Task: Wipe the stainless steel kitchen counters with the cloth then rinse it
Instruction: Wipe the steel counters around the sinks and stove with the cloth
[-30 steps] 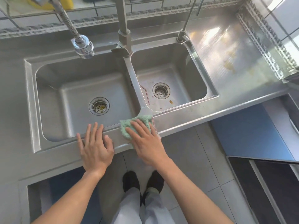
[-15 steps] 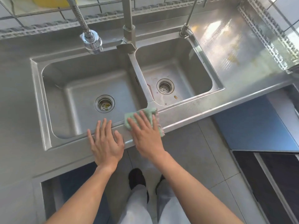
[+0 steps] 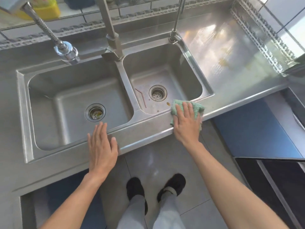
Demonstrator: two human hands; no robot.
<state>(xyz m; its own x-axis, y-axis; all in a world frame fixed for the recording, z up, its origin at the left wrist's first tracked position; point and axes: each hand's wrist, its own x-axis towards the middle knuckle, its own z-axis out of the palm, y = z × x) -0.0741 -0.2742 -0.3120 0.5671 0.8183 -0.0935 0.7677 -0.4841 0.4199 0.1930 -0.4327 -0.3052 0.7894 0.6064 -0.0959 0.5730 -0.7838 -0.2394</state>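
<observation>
A green cloth (image 3: 197,107) lies on the front rim of the stainless steel counter (image 3: 148,133), at the near right corner of the right sink basin (image 3: 166,76). My right hand (image 3: 185,124) presses flat on the cloth with straight fingers. My left hand (image 3: 101,146) rests flat on the front rim before the left basin (image 3: 71,103), fingers straight, holding nothing. The counter's right part (image 3: 231,57) is shiny with yellowish stains.
A flexible spray faucet (image 3: 66,51) hangs over the left basin; a square faucet post (image 3: 112,40) and a thin tap (image 3: 175,32) stand behind the sinks. A yellow bottle (image 3: 42,9) sits on the back ledge. Tiled floor and my feet (image 3: 155,189) lie below.
My right hand has slid the cloth to the right along the front rim, from the divider between the basins to the right basin's corner. My left hand has stayed on the rim.
</observation>
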